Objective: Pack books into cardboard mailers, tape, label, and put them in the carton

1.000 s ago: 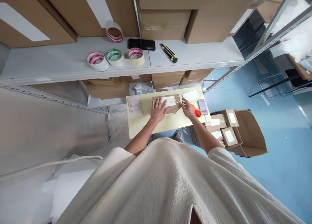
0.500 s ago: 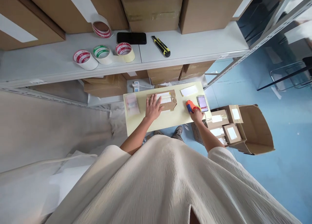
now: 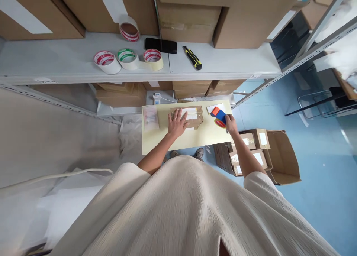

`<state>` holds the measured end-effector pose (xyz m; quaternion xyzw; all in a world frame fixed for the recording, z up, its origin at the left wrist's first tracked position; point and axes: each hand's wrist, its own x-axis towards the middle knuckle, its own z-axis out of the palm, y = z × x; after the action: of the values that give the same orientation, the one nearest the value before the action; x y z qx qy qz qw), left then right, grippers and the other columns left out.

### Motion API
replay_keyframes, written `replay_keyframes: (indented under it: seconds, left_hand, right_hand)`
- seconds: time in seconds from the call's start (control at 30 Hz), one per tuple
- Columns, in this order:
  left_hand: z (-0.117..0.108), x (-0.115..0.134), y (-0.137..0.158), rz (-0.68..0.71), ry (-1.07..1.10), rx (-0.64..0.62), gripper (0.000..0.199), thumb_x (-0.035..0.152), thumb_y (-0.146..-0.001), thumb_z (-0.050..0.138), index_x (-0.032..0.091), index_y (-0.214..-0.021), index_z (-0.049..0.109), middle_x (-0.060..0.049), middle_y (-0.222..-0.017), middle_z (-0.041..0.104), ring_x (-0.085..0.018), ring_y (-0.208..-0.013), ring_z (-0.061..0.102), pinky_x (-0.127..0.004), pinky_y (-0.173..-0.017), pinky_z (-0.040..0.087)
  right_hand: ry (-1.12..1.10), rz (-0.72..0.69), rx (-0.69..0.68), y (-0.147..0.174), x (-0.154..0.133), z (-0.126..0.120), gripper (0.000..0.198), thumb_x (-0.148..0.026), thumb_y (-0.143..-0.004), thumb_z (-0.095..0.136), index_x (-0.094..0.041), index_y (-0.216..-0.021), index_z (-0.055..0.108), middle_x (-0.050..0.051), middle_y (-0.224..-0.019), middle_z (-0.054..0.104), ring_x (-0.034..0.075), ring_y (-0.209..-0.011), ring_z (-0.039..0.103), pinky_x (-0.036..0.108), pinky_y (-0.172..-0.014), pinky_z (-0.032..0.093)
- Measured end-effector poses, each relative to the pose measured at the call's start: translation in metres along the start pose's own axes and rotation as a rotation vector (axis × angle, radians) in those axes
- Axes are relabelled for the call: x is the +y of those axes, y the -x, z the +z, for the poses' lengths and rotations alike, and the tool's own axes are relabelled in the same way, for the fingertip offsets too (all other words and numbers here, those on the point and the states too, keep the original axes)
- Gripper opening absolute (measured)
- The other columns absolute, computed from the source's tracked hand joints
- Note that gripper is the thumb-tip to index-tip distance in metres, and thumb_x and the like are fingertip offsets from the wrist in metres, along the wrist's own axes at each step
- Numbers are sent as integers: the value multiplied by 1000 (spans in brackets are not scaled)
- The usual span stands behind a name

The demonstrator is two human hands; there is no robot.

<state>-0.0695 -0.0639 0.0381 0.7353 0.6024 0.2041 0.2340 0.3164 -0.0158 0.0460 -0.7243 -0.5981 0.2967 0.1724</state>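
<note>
A small cardboard box (image 3: 198,121) with a white label on top lies on the pale yellow table (image 3: 189,137). My left hand (image 3: 176,123) rests flat on the box's left part, fingers spread. My right hand (image 3: 231,123), to the right of the box, is closed round the end of an orange and blue tape dispenser (image 3: 219,115) with a red and yellow roll end. The dispenser is held over the table, partly covering a white paper stack (image 3: 212,108). At the table's left lies a printed sheet (image 3: 151,117).
Several tape rolls (image 3: 105,62), a black phone (image 3: 161,45) and a yellow-black box cutter (image 3: 192,58) lie on the grey shelf (image 3: 83,72) ahead. Large cartons (image 3: 189,18) stand behind them. An open carton (image 3: 284,155) with several small labelled boxes sits on the floor at right.
My right hand has moved up and right with the tape dispenser and turned it. My left hand stays on the box. The whole view has shifted slightly.
</note>
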Motion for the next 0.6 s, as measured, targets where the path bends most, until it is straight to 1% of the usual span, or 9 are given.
replay_keyframes:
  seconds: [0.03, 0.1, 0.17, 0.23, 0.33, 0.43, 0.53, 0.6]
  left_hand:
    - [0, 0, 0, -2, 9, 0, 70, 44, -112, 59, 28, -179, 53, -17, -194, 34, -43, -183, 19, -80, -143, -2]
    - [1, 1, 0, -3, 36, 4, 71, 44, -111, 59, 28, -180, 52, -17, -193, 35, -44, -183, 19, -81, -143, 1]
    - [3, 1, -2, -2, 53, 12, 71, 45, -111, 60, 27, -179, 53, -18, -193, 36, -45, -182, 20, -81, -142, 2]
    - [5, 1, -4, -7, 56, 19, 71, 47, -110, 62, 27, -178, 55, -19, -192, 37, -45, -181, 21, -81, -142, 2]
    - [11, 2, -8, -17, 72, 27, 71, 46, -108, 65, 25, -176, 58, -21, -190, 40, -46, -180, 23, -82, -142, 1]
    - [16, 4, -8, -14, 100, 40, 73, 43, -107, 64, 24, -176, 57, -22, -190, 40, -48, -180, 24, -84, -141, 0]
    - [16, 4, -8, -9, 109, 41, 75, 40, -105, 63, 23, -178, 54, -22, -190, 39, -48, -181, 25, -84, -141, 1]
    - [12, 3, -9, -28, 140, 39, 75, 36, -104, 64, 23, -177, 54, -21, -188, 43, -46, -179, 29, -81, -143, 6]
  right_hand:
    - [-78, 26, 10, -5, -12, -8, 73, -88, -102, 44, -24, -123, 72, 13, -111, 76, 34, -104, 69, 46, -93, 58]
    - [-202, -1, -35, -12, -41, -19, 79, -99, -94, 54, -25, -119, 68, 8, -105, 73, 29, -99, 68, 40, -87, 59]
    - [-279, -64, -110, -17, -70, -23, 83, -101, -84, 68, -25, -117, 63, 6, -102, 70, 27, -97, 66, 38, -84, 58]
    - [-276, -120, -195, -21, -95, -23, 84, -95, -75, 85, -26, -117, 60, 5, -101, 67, 26, -96, 64, 39, -83, 59]
    - [-174, -160, -261, -30, -123, -16, 85, -76, -65, 102, -26, -117, 58, 4, -102, 66, 27, -95, 63, 43, -83, 61]
    - [-55, -217, -265, -39, -142, -7, 81, -64, -65, 104, -26, -119, 58, 4, -104, 67, 28, -97, 65, 46, -83, 64]
    - [47, -274, -293, -41, -155, 1, 82, -62, -64, 105, -25, -122, 60, 6, -107, 71, 29, -99, 68, 45, -83, 65]
    - [111, -282, -322, -41, -161, 5, 82, -61, -63, 107, -25, -121, 61, 6, -108, 73, 29, -99, 69, 43, -83, 65]
